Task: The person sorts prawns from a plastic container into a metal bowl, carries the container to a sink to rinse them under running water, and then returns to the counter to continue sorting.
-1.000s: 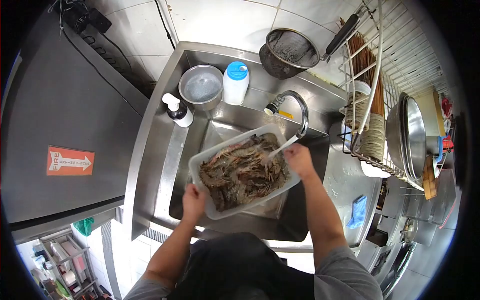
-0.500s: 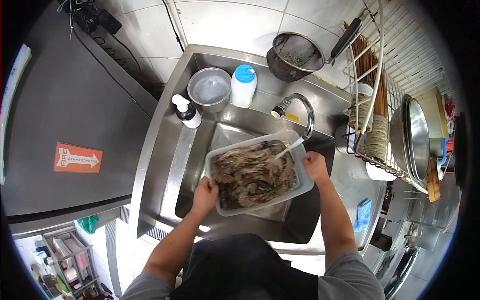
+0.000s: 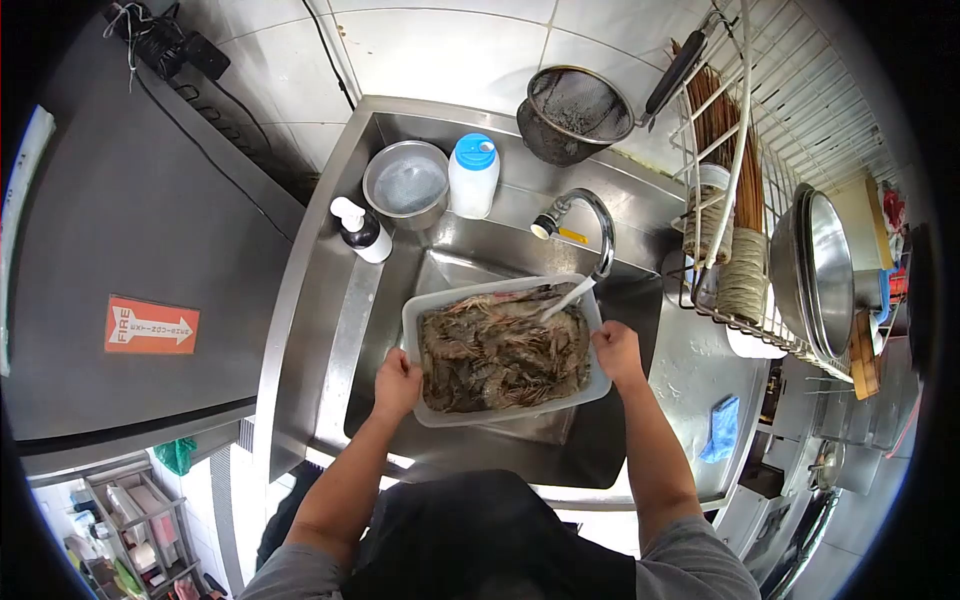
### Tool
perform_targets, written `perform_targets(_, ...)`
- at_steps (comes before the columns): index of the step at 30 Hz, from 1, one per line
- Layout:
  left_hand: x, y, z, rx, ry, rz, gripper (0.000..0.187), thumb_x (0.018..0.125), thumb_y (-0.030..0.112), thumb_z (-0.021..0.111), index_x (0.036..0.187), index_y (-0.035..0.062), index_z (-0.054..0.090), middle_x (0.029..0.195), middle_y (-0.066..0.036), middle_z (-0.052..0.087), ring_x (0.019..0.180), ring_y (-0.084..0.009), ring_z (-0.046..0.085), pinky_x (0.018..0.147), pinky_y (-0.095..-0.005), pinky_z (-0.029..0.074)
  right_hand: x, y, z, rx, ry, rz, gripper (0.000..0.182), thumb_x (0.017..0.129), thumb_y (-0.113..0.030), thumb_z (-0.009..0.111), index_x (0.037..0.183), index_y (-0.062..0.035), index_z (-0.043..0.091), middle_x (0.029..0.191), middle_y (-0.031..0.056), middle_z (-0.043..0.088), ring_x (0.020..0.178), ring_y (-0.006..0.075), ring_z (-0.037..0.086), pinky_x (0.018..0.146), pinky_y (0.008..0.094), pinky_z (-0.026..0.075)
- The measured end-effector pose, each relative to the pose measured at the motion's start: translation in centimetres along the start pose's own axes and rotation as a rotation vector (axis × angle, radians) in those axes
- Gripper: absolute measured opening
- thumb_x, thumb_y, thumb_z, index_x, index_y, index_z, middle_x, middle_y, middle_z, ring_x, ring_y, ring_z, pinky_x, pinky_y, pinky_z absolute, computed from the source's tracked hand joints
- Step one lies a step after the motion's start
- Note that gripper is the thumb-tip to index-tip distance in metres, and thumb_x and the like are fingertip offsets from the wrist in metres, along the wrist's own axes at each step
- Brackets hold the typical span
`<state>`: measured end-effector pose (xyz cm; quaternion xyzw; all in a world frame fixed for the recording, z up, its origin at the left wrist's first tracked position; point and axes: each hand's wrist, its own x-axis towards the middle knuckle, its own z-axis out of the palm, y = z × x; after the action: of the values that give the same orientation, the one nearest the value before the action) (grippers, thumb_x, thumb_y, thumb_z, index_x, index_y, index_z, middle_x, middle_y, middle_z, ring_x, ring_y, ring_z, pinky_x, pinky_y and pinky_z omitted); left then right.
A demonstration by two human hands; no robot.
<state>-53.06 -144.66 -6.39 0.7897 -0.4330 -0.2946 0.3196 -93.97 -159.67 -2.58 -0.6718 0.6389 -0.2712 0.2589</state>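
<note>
A translucent plastic tub (image 3: 512, 414) full of raw greyish-brown prawns (image 3: 500, 350) is held over the sink (image 3: 470, 455). On its left side my left hand (image 3: 398, 382) has its fingers closed on the rim. My right hand (image 3: 614, 350) grips the opposite rim the same way. From the tub's far right corner sticks out a white handle (image 3: 572, 296), its other end buried among the prawns. The curved faucet (image 3: 604, 225) stands just behind that corner.
Behind the sink stand a pump bottle (image 3: 366, 238), a metal bowl (image 3: 407, 180) and a white bottle with a blue cap (image 3: 474, 180). A mesh strainer (image 3: 570, 125) hangs by the wire rack (image 3: 700, 215) on the right. A blue cloth (image 3: 720, 430) lies on the right counter.
Both hands have turned the tub slightly, so its right side sits lower and it looks more level. It is a little farther left in view, and the camera view has shifted slightly.
</note>
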Motion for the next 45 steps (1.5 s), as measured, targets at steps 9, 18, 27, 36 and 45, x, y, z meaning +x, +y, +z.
perform_targets(9,-3.0,6.7,-6.2,-0.010,-0.145,0.125,0.018,0.085,0.006,0.068,0.095,0.0015,0.053,0.073,-0.020,0.061,0.070,-0.0412,0.065,0.069,-0.0473,0.052,-3.6,2.9,3.1,0.080,-0.140,0.126,0.024,0.087,-0.006,0.070,0.111,0.0000,0.066,0.092,0.0187,0.073,0.086,0.0319,0.074,0.080,0.0413,0.057)
perform_targets(18,-6.1,10.6,-9.6,0.101,-0.120,0.189,0.021,0.083,0.005,0.069,0.093,0.0035,0.052,0.073,-0.020,0.062,0.072,-0.0446,0.066,0.068,-0.0504,0.052,-5.1,7.6,10.9,0.178,-0.216,0.233,0.017,0.082,-0.004,0.073,0.096,-0.0022,0.063,0.082,0.0054,0.064,0.078,0.0195,0.063,0.074,0.0360,0.052)
perform_targets(27,-6.2,8.8,-11.6,0.090,0.006,0.303,0.025,0.082,0.000,0.070,0.091,0.0061,0.048,0.067,-0.015,0.057,0.060,-0.0375,0.061,0.058,-0.0454,0.050,-5.5,1.7,9.6,0.276,-0.224,0.231,0.026,0.085,-0.014,0.078,0.093,0.0000,0.058,0.081,0.0128,0.064,0.075,0.0243,0.064,0.070,0.0396,0.052)
perform_targets(36,-4.3,3.4,-9.1,0.049,-0.046,0.397,0.023,0.084,-0.001,0.069,0.089,0.0054,0.048,0.068,-0.016,0.055,0.062,-0.0370,0.060,0.059,-0.0453,0.049,-11.1,5.3,10.2,0.203,-0.305,0.324,0.023,0.092,-0.005,0.076,0.104,0.0037,0.058,0.082,0.0107,0.066,0.068,0.0202,0.072,0.058,0.0359,0.060)
perform_targets(45,-5.7,2.8,-6.1,0.091,-0.121,0.529,0.021,0.084,0.003,0.071,0.091,0.0054,0.051,0.077,-0.018,0.058,0.069,-0.0420,0.062,0.064,-0.0492,0.051,-16.4,8.6,10.0,0.230,-0.233,0.518,0.028,0.089,-0.005,0.070,0.113,0.0059,0.059,0.094,0.0158,0.071,0.067,0.0239,0.074,0.058,0.0367,0.063)
